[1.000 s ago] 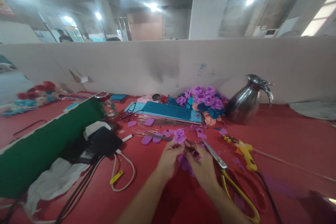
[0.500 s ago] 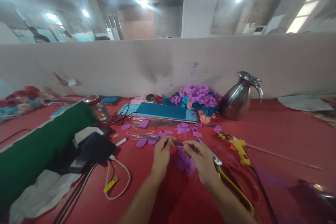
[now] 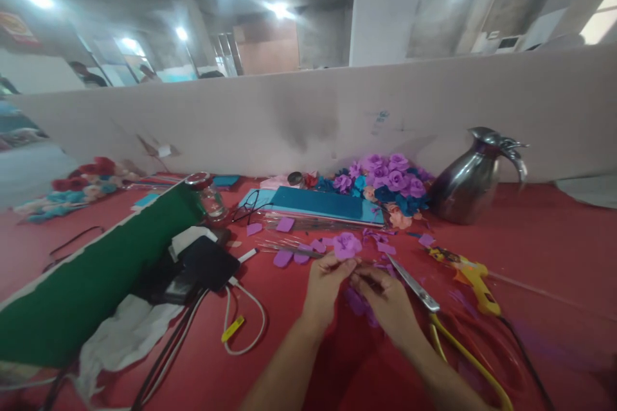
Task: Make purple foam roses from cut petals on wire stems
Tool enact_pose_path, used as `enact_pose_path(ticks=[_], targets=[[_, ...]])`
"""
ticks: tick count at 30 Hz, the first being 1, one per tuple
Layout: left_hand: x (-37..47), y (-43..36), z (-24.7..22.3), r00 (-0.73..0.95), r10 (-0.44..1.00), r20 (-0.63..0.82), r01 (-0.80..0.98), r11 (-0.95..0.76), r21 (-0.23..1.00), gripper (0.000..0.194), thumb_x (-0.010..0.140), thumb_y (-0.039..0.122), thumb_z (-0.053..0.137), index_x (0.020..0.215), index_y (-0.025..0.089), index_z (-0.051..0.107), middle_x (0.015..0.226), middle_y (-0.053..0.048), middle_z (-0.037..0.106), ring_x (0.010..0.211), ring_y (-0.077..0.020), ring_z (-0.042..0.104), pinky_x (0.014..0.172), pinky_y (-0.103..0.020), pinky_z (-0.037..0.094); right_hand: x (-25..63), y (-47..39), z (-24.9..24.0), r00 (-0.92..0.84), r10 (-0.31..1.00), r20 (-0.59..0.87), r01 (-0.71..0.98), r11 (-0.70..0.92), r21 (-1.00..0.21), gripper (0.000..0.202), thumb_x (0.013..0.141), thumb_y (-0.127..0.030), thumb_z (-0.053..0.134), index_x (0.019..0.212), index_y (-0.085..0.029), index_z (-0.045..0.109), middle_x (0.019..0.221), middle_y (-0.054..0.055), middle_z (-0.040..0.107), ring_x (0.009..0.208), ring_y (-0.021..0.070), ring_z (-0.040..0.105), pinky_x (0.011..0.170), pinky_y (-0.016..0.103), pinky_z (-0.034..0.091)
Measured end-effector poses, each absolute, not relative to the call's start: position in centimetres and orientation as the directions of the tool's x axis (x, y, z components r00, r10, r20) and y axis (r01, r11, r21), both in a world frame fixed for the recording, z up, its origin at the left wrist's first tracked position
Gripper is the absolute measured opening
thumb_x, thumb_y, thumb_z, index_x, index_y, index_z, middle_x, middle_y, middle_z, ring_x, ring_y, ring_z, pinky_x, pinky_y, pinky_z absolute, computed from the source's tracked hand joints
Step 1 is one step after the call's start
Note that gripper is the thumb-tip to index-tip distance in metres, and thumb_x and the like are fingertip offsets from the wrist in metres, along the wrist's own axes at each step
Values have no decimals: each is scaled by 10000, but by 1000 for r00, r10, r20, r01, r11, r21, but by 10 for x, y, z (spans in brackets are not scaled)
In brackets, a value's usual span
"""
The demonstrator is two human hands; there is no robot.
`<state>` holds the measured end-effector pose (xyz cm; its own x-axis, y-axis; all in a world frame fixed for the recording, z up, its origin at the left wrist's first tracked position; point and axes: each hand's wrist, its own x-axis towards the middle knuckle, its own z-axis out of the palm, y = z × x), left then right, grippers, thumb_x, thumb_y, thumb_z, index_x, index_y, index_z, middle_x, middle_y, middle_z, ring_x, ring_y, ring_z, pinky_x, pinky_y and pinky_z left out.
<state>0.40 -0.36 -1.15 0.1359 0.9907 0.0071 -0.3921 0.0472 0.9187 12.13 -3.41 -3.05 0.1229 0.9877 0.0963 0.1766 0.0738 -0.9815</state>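
The whole view has swung left since half a second ago, so everything sits farther right. Behind, a concrete room under bright lamps has a pale pillar (image 3: 385, 13) and, at far left, people (image 3: 89, 76) partly hidden by the long whitish partition (image 3: 231, 125). Below it spreads the red table (image 3: 193, 369). A green board (image 3: 106, 276) slants along the left; a steel pitcher (image 3: 465, 180) stands at the back right, beside a heap of purple, blue and peach flowers (image 3: 390, 176). Blue sheets (image 3: 318, 203) lie in front of the partition. The left hand (image 3: 324, 289) and right hand (image 3: 385, 298), well apart before with a dark strip between them, are now close together. Yellow-handled scissors (image 3: 417, 289) lie near the right hand, a yellow glue gun (image 3: 477, 284) beyond. One purple flower (image 3: 347, 245) now rises above the left fingertips, which are pinched closed beneath it, seemingly on its base; the right fingers are bent in just beside, but I cannot tell what they grip. Purple petals (image 3: 283, 259) lie scattered behind.
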Motion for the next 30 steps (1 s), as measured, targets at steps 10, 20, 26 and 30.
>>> enact_pose_path(ticks=[10, 20, 26, 30], targets=[[-20, 23, -6, -206, 979, -8, -564, -112, 818, 200, 557, 303, 821, 629, 169, 690, 605, 18, 642, 599, -91, 566, 667, -228, 446, 133, -32, -27, 119, 969, 216, 509, 127, -851, 243, 824, -357, 501, 780, -215, 694, 776, 50, 739, 727, 233, 667, 684, 319, 469], [-7, 5, -4, 6, 995, 99, -250, -95, 964, 99, 634, 271, 760, 664, 176, 763, 708, -32, 720, 691, -170, 603, 708, -298, 466, 127, -34, -25, 142, 911, 387, 458, 287, -842, 226, 810, -314, 577, 975, -239, 712, 976, 59, 727, 910, 227, 646, 827, 350, 486], [4, -5, -2, 81, 996, 40, -278, -16, 960, 72, 604, 213, 765, 662, 172, 754, 657, -26, 697, 646, -157, 589, 662, -276, 468, 121, -38, -20, 56, 947, 317, 474, 254, -843, 234, 815, -200, 499, 857, -226, 727, 863, 56, 741, 806, 220, 657, 743, 334, 482], [9, -7, -3, 84, 996, 29, -332, 1, 943, 57, 597, 193, 760, 636, 171, 725, 632, -8, 666, 620, -133, 565, 632, -250, 449, 119, -40, -16, 35, 953, 300, 488, 245, -838, 273, 773, -136, 468, 834, -221, 720, 808, 56, 738, 760, 214, 659, 717, 321, 478]])
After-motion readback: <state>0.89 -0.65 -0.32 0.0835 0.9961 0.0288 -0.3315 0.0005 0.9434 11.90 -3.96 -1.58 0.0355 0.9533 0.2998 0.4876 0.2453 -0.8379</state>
